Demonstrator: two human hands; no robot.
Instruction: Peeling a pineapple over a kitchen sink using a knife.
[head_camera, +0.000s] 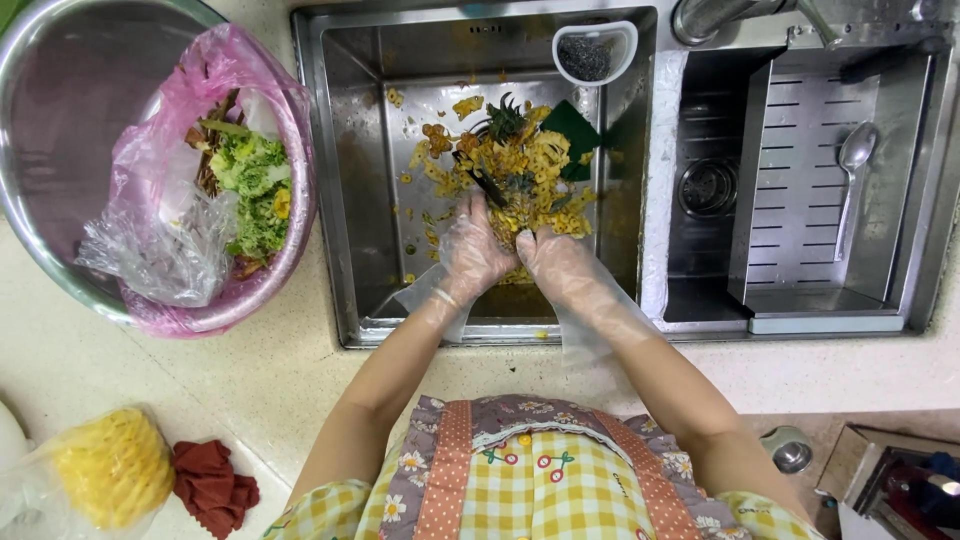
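Down in the sink, both gloved hands, left hand and right hand, close their fingers around pineapple peelings heaped at twelve o'clock. One peeled pineapple already sits bagged at eight o'clock; scraps remain ungathered. A lined waste bowl waits at ten o'clock, a spoon at two.

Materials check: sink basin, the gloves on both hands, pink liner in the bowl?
Sink basin: brushed stainless steel by the look, grey with dull reflections. Gloves on the left hand and right hand: thin clear plastic film, loose and wrinkled, probably disposable polyethylene. Pink liner: thin translucent plastic bag, crinkled, draped over a shiny metal bowl.
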